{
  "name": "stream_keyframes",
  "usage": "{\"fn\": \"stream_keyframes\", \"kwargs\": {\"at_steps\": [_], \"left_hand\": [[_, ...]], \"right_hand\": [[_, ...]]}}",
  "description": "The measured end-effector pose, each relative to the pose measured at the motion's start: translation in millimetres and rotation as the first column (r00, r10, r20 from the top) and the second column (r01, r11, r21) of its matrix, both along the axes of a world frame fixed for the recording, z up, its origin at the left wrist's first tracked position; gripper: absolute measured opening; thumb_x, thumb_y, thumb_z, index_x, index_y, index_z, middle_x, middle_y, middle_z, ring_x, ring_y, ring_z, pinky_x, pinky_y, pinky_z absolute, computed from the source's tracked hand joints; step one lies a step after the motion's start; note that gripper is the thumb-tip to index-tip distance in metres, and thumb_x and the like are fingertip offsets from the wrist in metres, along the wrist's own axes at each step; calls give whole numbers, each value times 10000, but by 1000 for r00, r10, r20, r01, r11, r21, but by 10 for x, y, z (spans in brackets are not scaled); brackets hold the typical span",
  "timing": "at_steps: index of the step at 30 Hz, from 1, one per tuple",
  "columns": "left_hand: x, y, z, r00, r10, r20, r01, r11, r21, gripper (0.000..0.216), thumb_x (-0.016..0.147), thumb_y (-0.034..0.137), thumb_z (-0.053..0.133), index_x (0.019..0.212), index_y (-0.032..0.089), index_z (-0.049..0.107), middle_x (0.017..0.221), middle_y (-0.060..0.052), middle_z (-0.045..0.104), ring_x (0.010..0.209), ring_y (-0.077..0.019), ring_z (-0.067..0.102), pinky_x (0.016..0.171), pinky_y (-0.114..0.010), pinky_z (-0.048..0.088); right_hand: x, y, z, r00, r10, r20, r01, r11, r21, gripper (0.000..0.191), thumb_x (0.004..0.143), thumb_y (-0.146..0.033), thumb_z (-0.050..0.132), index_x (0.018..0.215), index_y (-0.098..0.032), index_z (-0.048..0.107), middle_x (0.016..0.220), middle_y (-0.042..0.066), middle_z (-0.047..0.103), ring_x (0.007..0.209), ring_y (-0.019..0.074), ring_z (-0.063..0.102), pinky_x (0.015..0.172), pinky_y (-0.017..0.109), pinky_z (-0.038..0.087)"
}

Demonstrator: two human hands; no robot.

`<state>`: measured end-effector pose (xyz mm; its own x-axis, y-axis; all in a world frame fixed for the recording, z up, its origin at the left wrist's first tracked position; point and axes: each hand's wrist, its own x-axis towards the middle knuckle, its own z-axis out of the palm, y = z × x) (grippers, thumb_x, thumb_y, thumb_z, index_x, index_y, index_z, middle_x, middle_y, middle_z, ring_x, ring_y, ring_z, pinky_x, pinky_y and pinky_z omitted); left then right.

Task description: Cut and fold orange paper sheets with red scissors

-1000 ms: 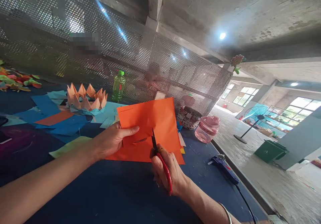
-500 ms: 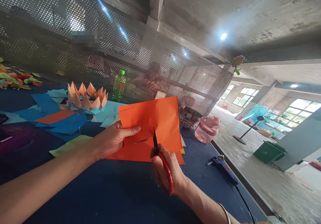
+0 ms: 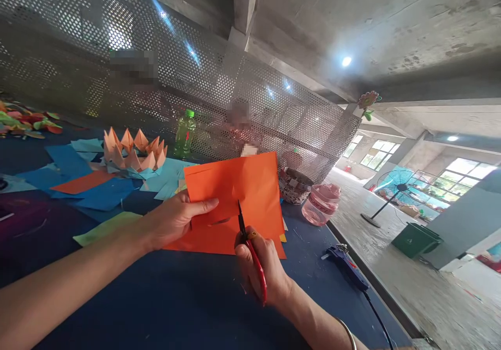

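My left hand point(image 3: 178, 217) pinches the left edge of an orange paper sheet point(image 3: 258, 193), thumb on the near face and fingers behind it. The sheet is held up, tilted towards me, with a short slit left of its middle. My right hand point(image 3: 264, 266) is closed around red-handled scissors point(image 3: 241, 224). Their dark blades point up and lie against the face of the sheet; whether they pass through the paper I cannot tell. Another orange sheet point(image 3: 183, 244) shows below the held one on the dark blue table.
Blue paper pieces point(image 3: 102, 196) and a folded orange paper crown point(image 3: 135, 154) lie at left. A green bottle point(image 3: 185, 136) stands before the perforated screen. At right are a patterned basket point(image 3: 295, 185), a pink container point(image 3: 319, 206) and a blue glue gun point(image 3: 346, 266) with its cord.
The view has shifted very slightly. Both hands, the orange sheet and the scissors keep nearly the same position and grip.
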<state>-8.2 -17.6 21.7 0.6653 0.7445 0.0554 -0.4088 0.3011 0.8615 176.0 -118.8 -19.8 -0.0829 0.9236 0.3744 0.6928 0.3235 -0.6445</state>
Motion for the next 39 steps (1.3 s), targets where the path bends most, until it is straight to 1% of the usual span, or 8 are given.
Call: {"fn": "stream_keyframes", "kwargs": {"at_steps": [3,6,9,16,20,26,31,39], "left_hand": [[-5,8,-25,1000,13,-12,-12,1000,11,400,813,220,713,1207,186,651,1065,-64,760,974,-301,708,900,-434,551],[-1,-1,-34,1000,1,-29,0,1000,18,364,808,242,717,1164,178,673,1037,-57,767,992,-307,700,895,-428,553],[11,-32,-17,998,-40,-53,41,999,8,347,779,268,741,1117,201,699,1025,-52,770,1003,-319,696,891,-436,553],[11,-109,60,993,-28,-115,25,999,-29,378,684,312,811,1048,238,740,998,-57,772,982,-346,700,870,-441,561],[-7,-115,76,992,-43,-118,41,999,-22,342,700,313,800,1029,234,747,988,-60,773,960,-337,708,877,-435,559],[25,-113,30,993,-33,-114,30,999,-29,289,689,298,810,967,235,759,977,-50,776,948,-313,714,855,-401,570],[44,-110,-64,985,-72,-160,64,996,-55,275,686,312,810,943,227,765,979,-50,777,955,-309,713,849,-402,572],[53,-105,-88,987,-75,-144,72,997,-21,298,718,323,782,998,225,759,1021,-69,770,953,-315,713,869,-427,557]], "right_hand": [[2,-11,48,999,42,-24,-44,998,-55,486,910,-664,371,804,-198,461,476,-55,391,406,103,377,390,249,268],[2,-21,81,998,53,-26,-54,998,-29,488,901,-663,379,803,-193,467,503,-49,397,419,103,369,418,257,276],[12,-21,85,998,63,-30,-64,998,-18,496,899,-668,372,794,-194,472,507,-48,393,425,102,365,440,256,292],[35,-5,20,996,40,-81,-45,997,-61,562,863,-742,366,758,-199,464,476,-50,398,403,98,385,390,236,268],[30,-4,24,993,19,-116,-31,994,-103,558,847,-750,393,747,-203,441,469,-64,372,375,88,375,377,224,266],[31,-11,79,998,52,-24,-51,999,12,473,889,-652,422,780,-194,463,554,-45,398,469,94,365,460,239,282],[53,0,54,998,50,-28,-50,998,25,419,913,-592,426,792,-193,467,558,-54,379,470,91,345,463,235,270],[22,-21,63,999,22,-40,-22,1000,13,466,920,-639,375,767,-207,457,493,-46,381,436,111,349,416,251,276]]}}
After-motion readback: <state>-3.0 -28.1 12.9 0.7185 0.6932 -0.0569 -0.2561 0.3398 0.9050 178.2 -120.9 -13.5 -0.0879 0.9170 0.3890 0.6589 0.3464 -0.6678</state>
